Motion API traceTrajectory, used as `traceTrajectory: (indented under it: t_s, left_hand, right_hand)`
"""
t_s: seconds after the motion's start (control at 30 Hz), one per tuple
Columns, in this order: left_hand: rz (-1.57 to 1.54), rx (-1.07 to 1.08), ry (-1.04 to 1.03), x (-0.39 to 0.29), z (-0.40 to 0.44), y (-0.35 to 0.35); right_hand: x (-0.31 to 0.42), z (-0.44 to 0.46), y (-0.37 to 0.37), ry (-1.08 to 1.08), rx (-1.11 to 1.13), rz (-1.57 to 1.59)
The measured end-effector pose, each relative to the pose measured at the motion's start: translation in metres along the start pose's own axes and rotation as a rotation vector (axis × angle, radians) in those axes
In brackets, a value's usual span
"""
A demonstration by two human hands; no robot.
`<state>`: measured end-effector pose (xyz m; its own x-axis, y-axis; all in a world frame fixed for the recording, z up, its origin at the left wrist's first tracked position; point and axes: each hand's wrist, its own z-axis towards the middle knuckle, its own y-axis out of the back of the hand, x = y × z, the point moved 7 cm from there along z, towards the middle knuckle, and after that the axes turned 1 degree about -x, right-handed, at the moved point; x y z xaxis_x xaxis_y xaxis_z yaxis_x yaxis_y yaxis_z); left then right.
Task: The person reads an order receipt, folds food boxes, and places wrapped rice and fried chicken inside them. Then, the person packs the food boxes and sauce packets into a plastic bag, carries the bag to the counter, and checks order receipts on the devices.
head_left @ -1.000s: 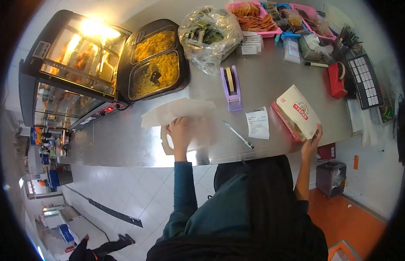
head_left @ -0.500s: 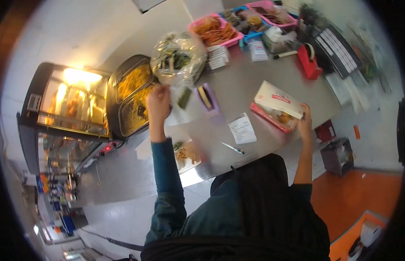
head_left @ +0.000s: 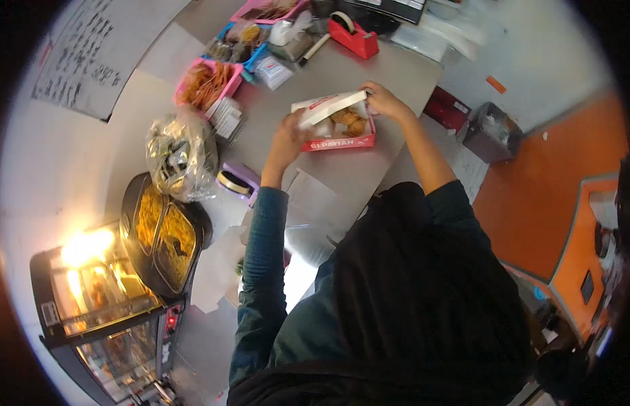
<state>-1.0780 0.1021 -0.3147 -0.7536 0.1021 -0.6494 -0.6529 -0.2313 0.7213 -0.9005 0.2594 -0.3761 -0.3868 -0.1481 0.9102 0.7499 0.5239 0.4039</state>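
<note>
A red-and-white cardboard food box stands on the metal table with its white lid tilted partly up. Fried chicken and a pale wrapped lump show inside. My right hand pinches the lid at its right corner, fingers closed. My left hand is at the box's left end, against the lid's edge; motion smears its fingers, so its grip is unclear. Left of that forearm sits a purple tape dispenser. A clear plastic bag of green leaves lies farther left.
A black divided tray of yellow food sits at left, above a lit glass warmer. Pink and blue baskets line the back beside a red tape dispenser. A bin stands on the floor beyond the table's right edge.
My left hand has moved from beside the yellow food tray to the box. My right hand stays at the lid, which is now raised more. The view has turned to the right.
</note>
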Motion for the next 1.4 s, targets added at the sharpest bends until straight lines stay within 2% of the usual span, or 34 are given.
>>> traceTrajectory:
  t_s: [0.07, 0.1, 0.17, 0.2, 0.27, 0.33, 0.37, 0.4, 0.43, 0.47, 0.5, 0.53, 0.57, 0.6, 0.63, 0.67, 0.7, 0.73, 0.77, 0.83, 0.9, 0.93, 1.03, 1.2, 1.3, 1.4]
  left_hand:
    - [-0.267, 0.039, 0.413, 0.016, 0.005, 0.013]
    - [-0.390, 0.053, 0.625, 0.022, 0.003, 0.015]
    - [-0.240, 0.081, 0.362, 0.027, 0.008, 0.009]
    - [-0.164, 0.084, 0.232, 0.031, 0.010, 0.007]
    - [0.260, -0.016, -0.337, -0.015, 0.005, 0.005]
    - [0.253, -0.027, -0.172, -0.005, -0.002, 0.001]
    - [0.287, 0.098, 0.016, -0.006, 0.000, -0.002]
    - [0.387, 0.059, 0.058, 0.002, -0.005, -0.004]
    - [0.486, 0.024, 0.105, 0.008, -0.011, -0.007]
    - [0.582, -0.007, 0.155, 0.015, -0.017, -0.011]
    - [0.492, 0.006, 0.201, 0.003, -0.022, -0.008]
    - [0.567, -0.050, 0.074, 0.011, -0.020, -0.021]
    - [0.533, -0.160, 0.148, 0.011, -0.021, -0.019]
    - [0.563, -0.123, 0.221, 0.021, -0.024, -0.035]
    - [0.484, -0.197, 0.278, 0.004, -0.026, -0.027]
    - [0.458, -0.254, 0.257, 0.004, -0.034, -0.029]
    - [0.579, -0.282, 0.190, -0.004, -0.038, -0.033]
    - [0.592, -0.305, 0.184, 0.006, -0.038, -0.045]
    - [0.593, -0.322, 0.172, 0.013, -0.043, -0.041]
    - [0.420, -0.200, 0.286, 0.002, -0.047, -0.029]
    - [0.320, -0.186, 0.289, 0.002, -0.052, -0.027]
    - [0.264, -0.173, 0.280, 0.000, -0.051, -0.028]
    - [0.441, -0.307, 0.198, -0.004, -0.056, -0.027]
    - [0.421, -0.243, 0.255, 0.010, -0.058, -0.041]
    - [0.378, -0.289, 0.204, -0.023, -0.078, -0.022]
    - [0.490, -0.388, 0.125, -0.012, -0.076, -0.033]
  right_hand:
    - [0.007, 0.009, -0.007, 0.174, 0.003, -0.095]
    - [0.003, 0.012, -0.010, 0.064, 0.026, -0.057]
    - [0.016, -0.001, -0.015, -0.143, 0.090, 0.025]
    - [0.023, -0.004, -0.015, -0.035, 0.053, -0.047]
    - [0.040, -0.007, -0.019, 0.215, -0.008, -0.194]
    - [0.034, -0.003, -0.026, 0.355, 0.064, -0.282]
    - [0.020, 0.000, -0.027, 0.397, 0.031, -0.206]
    - [0.027, -0.007, -0.021, 0.317, 0.106, -0.128]
    - [0.011, 0.005, -0.026, 0.307, 0.146, -0.290]
    - [0.014, 0.002, -0.029, 0.521, 0.290, -0.060]
    - [0.043, -0.016, -0.028, 0.477, 0.240, -0.071]
    - [0.057, -0.026, -0.029, 0.526, 0.280, -0.032]
    - [0.048, -0.025, -0.031, 0.541, 0.260, -0.053]
    - [0.042, -0.040, -0.033, 0.549, 0.306, 0.061]
    - [0.025, -0.037, -0.033, 0.515, 0.348, 0.030]
    - [0.004, -0.036, -0.036, 0.535, 0.381, 0.059]
    - [-0.006, -0.036, -0.039, 0.538, 0.366, 0.052]
    - [0.000, -0.043, -0.040, 0.609, 0.311, -0.073]
    - [0.002, -0.045, -0.045, 0.623, 0.294, 0.004]
    - [0.005, -0.045, -0.057, 0.686, 0.224, 0.102]
    - [0.032, -0.069, -0.048, 0.797, 0.102, 0.117]
    - [0.037, -0.069, -0.046, 0.795, 0.118, 0.089]
    - [0.044, -0.065, -0.043, 0.793, 0.166, 0.028]
    - [0.050, -0.063, -0.046, 0.748, 0.293, -0.018]
    - [0.065, -0.077, -0.045, 0.892, 0.178, -0.017]
    - [0.011, -0.036, -0.058, 0.913, 0.249, -0.352]
